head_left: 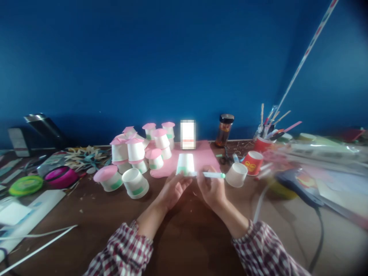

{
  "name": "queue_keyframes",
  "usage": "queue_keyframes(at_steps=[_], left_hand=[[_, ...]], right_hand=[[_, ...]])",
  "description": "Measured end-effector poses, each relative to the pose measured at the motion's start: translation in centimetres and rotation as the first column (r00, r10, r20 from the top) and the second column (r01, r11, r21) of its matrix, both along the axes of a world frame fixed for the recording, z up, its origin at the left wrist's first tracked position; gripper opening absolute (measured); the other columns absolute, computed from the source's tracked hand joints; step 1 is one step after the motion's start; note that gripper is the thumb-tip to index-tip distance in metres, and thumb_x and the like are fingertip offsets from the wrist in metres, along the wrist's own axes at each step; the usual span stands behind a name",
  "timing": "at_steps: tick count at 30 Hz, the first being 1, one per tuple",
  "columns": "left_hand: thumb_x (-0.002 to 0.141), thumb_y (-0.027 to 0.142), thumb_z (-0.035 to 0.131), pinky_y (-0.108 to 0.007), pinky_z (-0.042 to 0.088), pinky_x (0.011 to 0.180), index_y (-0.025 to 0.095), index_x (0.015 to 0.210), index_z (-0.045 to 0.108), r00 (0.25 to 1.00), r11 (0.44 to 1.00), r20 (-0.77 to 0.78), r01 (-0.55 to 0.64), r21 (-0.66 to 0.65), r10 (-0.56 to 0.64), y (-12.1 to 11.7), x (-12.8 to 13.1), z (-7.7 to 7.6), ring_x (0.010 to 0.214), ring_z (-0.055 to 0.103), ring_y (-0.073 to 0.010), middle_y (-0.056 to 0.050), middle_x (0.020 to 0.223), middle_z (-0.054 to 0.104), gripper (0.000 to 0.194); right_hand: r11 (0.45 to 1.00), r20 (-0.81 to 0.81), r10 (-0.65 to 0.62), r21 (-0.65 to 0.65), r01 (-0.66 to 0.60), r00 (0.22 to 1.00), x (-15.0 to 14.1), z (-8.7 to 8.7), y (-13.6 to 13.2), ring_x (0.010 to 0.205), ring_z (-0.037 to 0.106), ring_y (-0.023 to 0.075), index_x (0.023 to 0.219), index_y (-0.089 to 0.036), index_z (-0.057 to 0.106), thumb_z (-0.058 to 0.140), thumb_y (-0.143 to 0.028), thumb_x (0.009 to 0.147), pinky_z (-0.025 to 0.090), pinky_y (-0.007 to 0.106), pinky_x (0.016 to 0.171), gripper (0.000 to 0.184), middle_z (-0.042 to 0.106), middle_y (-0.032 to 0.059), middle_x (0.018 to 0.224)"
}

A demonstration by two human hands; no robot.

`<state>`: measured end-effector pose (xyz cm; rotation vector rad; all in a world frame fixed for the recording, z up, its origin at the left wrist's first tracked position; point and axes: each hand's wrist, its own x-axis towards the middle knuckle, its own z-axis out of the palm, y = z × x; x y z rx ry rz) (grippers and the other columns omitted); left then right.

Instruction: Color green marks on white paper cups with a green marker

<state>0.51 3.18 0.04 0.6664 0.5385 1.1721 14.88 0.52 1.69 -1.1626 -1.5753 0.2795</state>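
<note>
My left hand [174, 188] is closed on the lower edge of a white paper cup [186, 161], which is upside down and has a green patch low on its side. A slim white felt-tip pen [213, 175] with a light green end lies across my right hand [212, 188], gripped by the fingers. The pen's other end points left, close to the cup; whether it touches I cannot tell. On the left stand several upturned paper cups with pink paper tops [135, 148]. Nearer me is a cup with a green patch [135, 184], without a pink top.
Pink paper [204, 153] lies behind my hands. To the right are a plain white cup [236, 175], a red cup [253, 163], a dark-lidded jar [225, 130], a cup of sticks and pens [263, 143] and a corded glue gun [299, 186]. White cables [40, 245] cross the left.
</note>
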Motion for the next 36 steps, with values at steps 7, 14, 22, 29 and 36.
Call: queue_keyframes(at_steps=[7,14,22,29,36], left_hand=[[0.074,0.022,0.068,-0.037,0.039,0.097,0.018,0.098,0.063,1.0,0.999,0.008,-0.03,-0.013,0.03,0.12,0.03,-0.06,0.088,0.061,-0.0168,-0.004,0.09,0.066,0.024],[0.075,0.023,0.067,-0.038,0.038,0.098,0.018,0.104,0.063,1.0,0.999,0.004,0.018,-0.04,-0.018,0.09,0.06,-0.23,0.092,0.061,-0.018,-0.006,0.095,0.066,0.03],[0.077,0.024,0.065,-0.039,0.037,0.1,0.017,0.105,0.063,1.0,0.999,-0.004,0.027,-0.025,-0.027,0.05,0.07,-0.25,0.095,0.061,-0.0195,-0.007,0.095,0.067,0.029],[0.078,0.025,0.065,-0.038,0.038,0.099,0.017,0.107,0.062,1.0,0.999,0.017,-0.011,-0.051,0.012,0.16,0.07,-0.22,0.095,0.061,-0.0186,-0.007,0.1,0.066,0.031],[0.08,0.028,0.063,-0.037,0.039,0.099,0.017,0.108,0.061,0.999,0.996,0.017,0.029,-0.083,-0.028,0.26,0.06,-0.32,0.096,0.061,-0.0187,-0.007,0.099,0.067,0.031]], right_hand=[[1.0,-0.003,0.008,-0.027,-0.008,1.0,-0.11,0.05,-0.12,0.04,0.045,0.009,0.078,-0.02,0.053,0.048,-0.028,0.088,0.034,0.019,0.041,0.014,0.049,-0.0047,0.051],[0.999,-0.001,-0.047,0.013,0.047,0.999,-0.07,0.13,-0.07,0.042,0.047,0.009,0.079,-0.018,0.053,0.048,-0.028,0.088,0.037,0.019,0.044,0.014,0.051,-0.0038,0.054],[0.997,0.009,-0.072,0.008,0.072,0.997,-0.03,-0.13,0.0,0.04,0.044,0.0077,0.08,-0.018,0.053,0.048,-0.026,0.087,0.035,0.018,0.043,0.012,0.048,-0.0057,0.051],[0.999,0.011,-0.036,-0.009,0.036,0.999,-0.09,0.05,0.01,0.04,0.045,0.008,0.079,-0.018,0.053,0.048,-0.027,0.088,0.035,0.017,0.043,0.013,0.049,-0.0051,0.05],[0.996,-0.005,-0.086,0.003,0.086,0.996,-0.04,0.07,0.05,0.04,0.044,0.0079,0.078,-0.018,0.053,0.047,-0.027,0.088,0.035,0.018,0.043,0.015,0.048,-0.005,0.05]])
